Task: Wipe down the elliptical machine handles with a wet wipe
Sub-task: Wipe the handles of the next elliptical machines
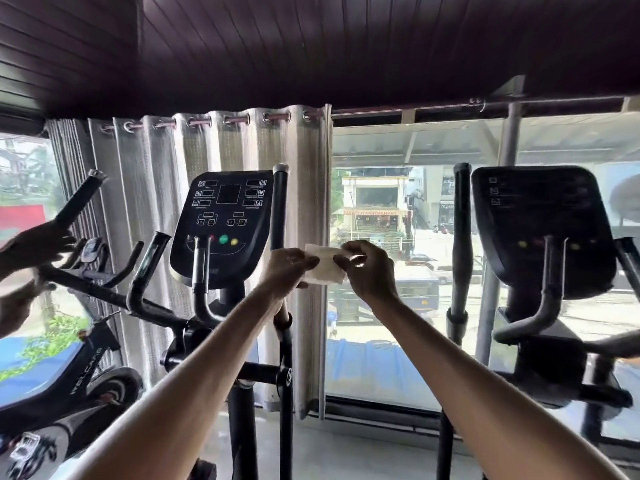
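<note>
At the far left edge of the frame, another person's hand (41, 242) grips a slanted black bar on a spin bike (86, 358). Just left of centre stands an elliptical machine, its dark console (221, 223) in front of a pale curtain (152, 174); its tall right handle (279, 209) rises beside the console. In the middle of the frame the left hand (285, 268) pinches the left edge of a white wet wipe (325, 266), and the right hand (369, 268) pinches its right edge, so the wipe is held stretched between them, just right of that handle and not touching it. At the right, a second elliptical's console (540, 223) and upright handle (462, 230) stand before the window (391, 358).
</note>
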A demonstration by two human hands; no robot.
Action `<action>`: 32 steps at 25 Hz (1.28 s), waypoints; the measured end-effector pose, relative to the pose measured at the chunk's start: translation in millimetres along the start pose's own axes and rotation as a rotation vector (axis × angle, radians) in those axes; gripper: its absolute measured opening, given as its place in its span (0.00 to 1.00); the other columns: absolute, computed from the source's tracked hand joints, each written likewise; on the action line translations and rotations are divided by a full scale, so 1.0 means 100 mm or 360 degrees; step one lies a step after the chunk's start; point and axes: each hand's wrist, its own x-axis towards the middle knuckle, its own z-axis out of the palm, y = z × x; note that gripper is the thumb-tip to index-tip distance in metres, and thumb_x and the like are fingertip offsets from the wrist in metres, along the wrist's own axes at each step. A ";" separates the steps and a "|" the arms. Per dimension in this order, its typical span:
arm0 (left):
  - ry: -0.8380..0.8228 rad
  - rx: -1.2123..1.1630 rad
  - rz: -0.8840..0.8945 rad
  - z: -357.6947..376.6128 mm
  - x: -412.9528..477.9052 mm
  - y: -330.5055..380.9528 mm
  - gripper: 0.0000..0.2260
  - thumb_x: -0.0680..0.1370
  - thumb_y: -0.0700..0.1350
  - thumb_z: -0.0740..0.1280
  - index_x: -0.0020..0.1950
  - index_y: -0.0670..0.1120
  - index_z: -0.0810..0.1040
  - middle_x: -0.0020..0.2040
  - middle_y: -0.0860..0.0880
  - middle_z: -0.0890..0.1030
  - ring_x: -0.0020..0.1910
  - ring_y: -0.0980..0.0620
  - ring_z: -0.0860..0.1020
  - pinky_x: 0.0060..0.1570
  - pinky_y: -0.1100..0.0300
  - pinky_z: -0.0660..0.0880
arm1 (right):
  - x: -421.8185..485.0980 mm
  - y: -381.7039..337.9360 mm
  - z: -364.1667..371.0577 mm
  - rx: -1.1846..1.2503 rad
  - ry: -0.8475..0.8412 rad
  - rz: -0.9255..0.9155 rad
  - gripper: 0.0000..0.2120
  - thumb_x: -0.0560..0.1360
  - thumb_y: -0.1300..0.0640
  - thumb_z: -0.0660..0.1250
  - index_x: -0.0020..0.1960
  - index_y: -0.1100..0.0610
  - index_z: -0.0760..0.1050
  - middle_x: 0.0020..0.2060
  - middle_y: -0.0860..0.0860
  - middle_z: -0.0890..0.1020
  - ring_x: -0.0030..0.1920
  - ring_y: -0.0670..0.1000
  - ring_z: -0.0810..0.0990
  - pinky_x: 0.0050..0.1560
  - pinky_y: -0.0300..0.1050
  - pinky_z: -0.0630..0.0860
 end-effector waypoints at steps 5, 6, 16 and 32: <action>0.0248 -0.0023 -0.0029 0.04 0.26 0.06 0.04 0.78 0.36 0.72 0.43 0.38 0.84 0.45 0.40 0.85 0.40 0.50 0.82 0.49 0.48 0.84 | 0.10 -0.08 0.25 -0.0038 -0.0104 -0.0217 0.08 0.72 0.56 0.75 0.49 0.55 0.79 0.45 0.48 0.84 0.40 0.49 0.83 0.46 0.46 0.79; 0.0216 -0.0090 -0.0048 0.02 0.30 0.07 0.05 0.78 0.36 0.71 0.43 0.38 0.83 0.43 0.41 0.85 0.39 0.51 0.82 0.48 0.49 0.85 | 0.11 -0.11 0.31 -0.0043 -0.0201 -0.0273 0.10 0.73 0.54 0.75 0.51 0.55 0.79 0.47 0.48 0.84 0.41 0.47 0.84 0.44 0.44 0.80; 0.0447 0.0107 0.0176 -0.55 1.35 -0.13 0.06 0.69 0.55 0.74 0.43 0.56 0.82 0.52 0.51 0.87 0.54 0.50 0.84 0.62 0.49 0.79 | 1.11 -0.37 1.16 -0.0081 0.0247 -0.0318 0.08 0.75 0.55 0.74 0.50 0.58 0.83 0.41 0.53 0.87 0.43 0.56 0.85 0.51 0.47 0.76; 0.0259 0.0085 0.0368 -0.49 2.04 -0.17 0.13 0.79 0.43 0.70 0.64 0.47 0.80 0.54 0.52 0.83 0.52 0.55 0.77 0.51 0.63 0.69 | 2.35 -0.44 1.99 -0.0613 0.0363 -0.0487 0.08 0.74 0.59 0.75 0.52 0.58 0.87 0.48 0.58 0.86 0.48 0.58 0.84 0.44 0.39 0.69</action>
